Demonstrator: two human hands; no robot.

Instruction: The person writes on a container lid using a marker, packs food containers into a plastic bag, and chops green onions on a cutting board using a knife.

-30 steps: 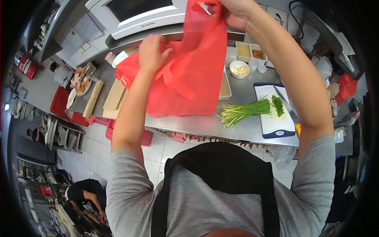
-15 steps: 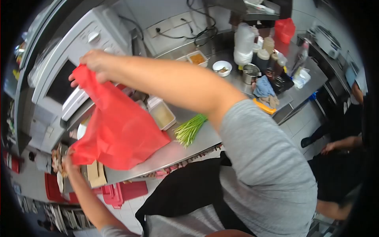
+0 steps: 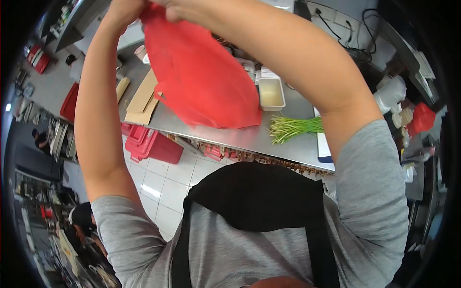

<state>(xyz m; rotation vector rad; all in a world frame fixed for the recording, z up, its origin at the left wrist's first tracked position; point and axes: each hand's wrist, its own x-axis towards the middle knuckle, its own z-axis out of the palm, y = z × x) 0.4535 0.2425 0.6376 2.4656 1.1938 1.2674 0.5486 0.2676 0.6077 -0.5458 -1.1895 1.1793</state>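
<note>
A red plastic bag (image 3: 199, 72) hangs from both raised hands over the steel counter, its bottom at or just above the surface. My left hand (image 3: 128, 8) is closed at the bag's gathered top corner, its fingers partly cut off by the frame's upper edge. Close beside it, my right hand (image 3: 174, 9) grips the top of the bag, thumb showing. What the bag holds, if anything, is hidden. To its right stand a white rectangular container (image 3: 272, 93) with pale contents and a bundle of thin green stalks (image 3: 294, 127).
Flat brown cardboard pieces (image 3: 143, 100) lie on the steel counter (image 3: 216, 137) at left. A red lidded bin (image 3: 153, 145) stands on the floor below. Bottles and another red bag (image 3: 422, 119) are at far right. A person (image 3: 85, 218) is at lower left.
My hands have come together at the top of the bag; the left one rose from its lower corner. The bag now hangs narrower, and the view has turned left.
</note>
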